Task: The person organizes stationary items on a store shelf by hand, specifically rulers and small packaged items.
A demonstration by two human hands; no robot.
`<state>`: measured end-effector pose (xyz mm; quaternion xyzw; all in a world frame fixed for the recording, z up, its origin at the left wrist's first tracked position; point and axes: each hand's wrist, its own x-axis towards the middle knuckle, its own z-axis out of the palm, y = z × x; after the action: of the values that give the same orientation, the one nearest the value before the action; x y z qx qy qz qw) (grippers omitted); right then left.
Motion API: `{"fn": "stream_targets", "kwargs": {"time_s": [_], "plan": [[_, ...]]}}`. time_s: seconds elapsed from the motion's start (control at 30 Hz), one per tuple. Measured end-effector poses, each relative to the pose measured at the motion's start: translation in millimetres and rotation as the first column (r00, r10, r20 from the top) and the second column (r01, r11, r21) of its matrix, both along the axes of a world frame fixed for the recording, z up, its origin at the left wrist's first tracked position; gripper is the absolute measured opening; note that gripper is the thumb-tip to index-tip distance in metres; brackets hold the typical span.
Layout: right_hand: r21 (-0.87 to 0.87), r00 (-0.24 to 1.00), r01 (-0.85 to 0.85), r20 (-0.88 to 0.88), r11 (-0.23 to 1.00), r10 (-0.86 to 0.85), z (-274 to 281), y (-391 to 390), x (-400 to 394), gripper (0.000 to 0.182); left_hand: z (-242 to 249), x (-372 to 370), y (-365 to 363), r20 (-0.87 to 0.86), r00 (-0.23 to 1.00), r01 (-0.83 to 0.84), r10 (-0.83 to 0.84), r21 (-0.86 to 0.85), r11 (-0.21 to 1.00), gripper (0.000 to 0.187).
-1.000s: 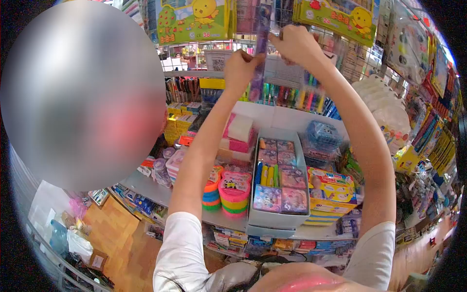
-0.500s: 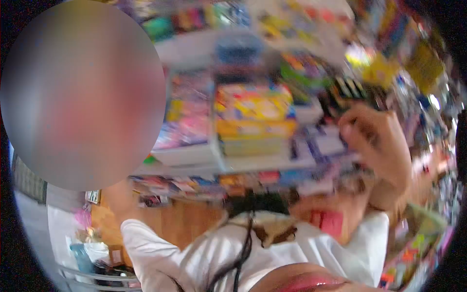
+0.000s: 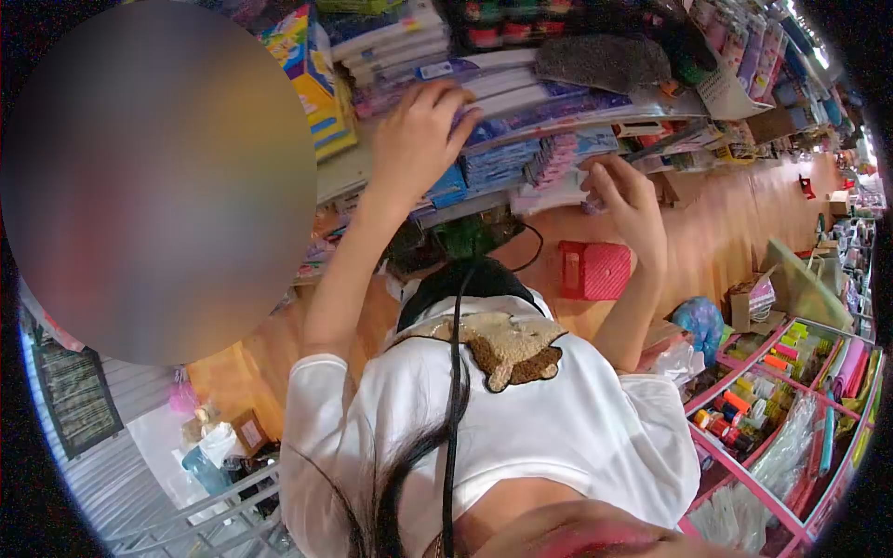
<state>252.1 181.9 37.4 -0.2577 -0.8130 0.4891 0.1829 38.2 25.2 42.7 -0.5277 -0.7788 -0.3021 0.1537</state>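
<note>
My left hand (image 3: 419, 130) reaches over a shelf, its fingers bent and apart with the thumb spread. The fingertips are right at a stack of flat white and purple packages (image 3: 521, 88). My right hand (image 3: 631, 200) hangs in front of the shelf edge, its fingers loosely curled and its fingertips apart. It is nearest to the pink packets (image 3: 555, 160) on the lower shelf, beside piled blue packets (image 3: 498, 166). Left of my left hand stands a yellow and blue box (image 3: 316, 84).
A dark grey fuzzy item (image 3: 603, 63) lies on the upper shelf. On the wooden floor stands a red plastic stool (image 3: 595, 271). Pink-framed bins (image 3: 744, 409) with colourful small goods are at the lower right. Metal railings (image 3: 219, 516) show at the lower left. A large blur covers the upper left.
The view has swung to a different part of the shelves and become sharper. My left hand now shows over the white and purple packages; my right hand appears lower, in front of the shelf.
</note>
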Motion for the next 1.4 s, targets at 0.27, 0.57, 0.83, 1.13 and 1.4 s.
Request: {"fn": "stream_targets", "kwargs": {"time_s": [0.27, 0.57, 0.83, 1.13, 1.4], "plan": [[0.061, 0.996, 0.082, -0.047, 0.995, -0.079, -25.8, 13.0, 3.9, 0.024, -41.0, 14.4, 37.3, -0.287, 0.958, -0.017, -0.015, -0.109, 0.994, 0.045], [0.12, 0.983, 0.148, -0.124, 0.982, -0.133, -44.1, 20.8, -10.6, 0.028, -28.2, 21.2, 27.2, -0.053, 0.998, -0.054, 0.046, -0.153, 0.987, 0.02], [-0.242, 0.884, 0.221, -0.36, 0.945, -0.299, -44.4, 14.0, -18.0, 0.031, -8.5, 29.9, -29.3, 0.494, 0.869, 0.036, -0.021, -0.02, 0.999, 0.02], [-0.448, 0.529, -0.46, -0.832, 0.766, -0.169, 2.7, -30.8, -40.7, 0.036, -31.2, 30.7, -88.5, 0.983, 0.165, 0.223, 0.083, -0.119, 0.968, 0.042], [-0.1, 0.674, -0.23, -0.734, 0.968, 0.084, 19.8, -81.6, -59.4, 0.03, 1.3, 71.8, -55.5, 0.733, 0.599, 0.06, -0.321, 0.359, 0.931, 0.04]]}}
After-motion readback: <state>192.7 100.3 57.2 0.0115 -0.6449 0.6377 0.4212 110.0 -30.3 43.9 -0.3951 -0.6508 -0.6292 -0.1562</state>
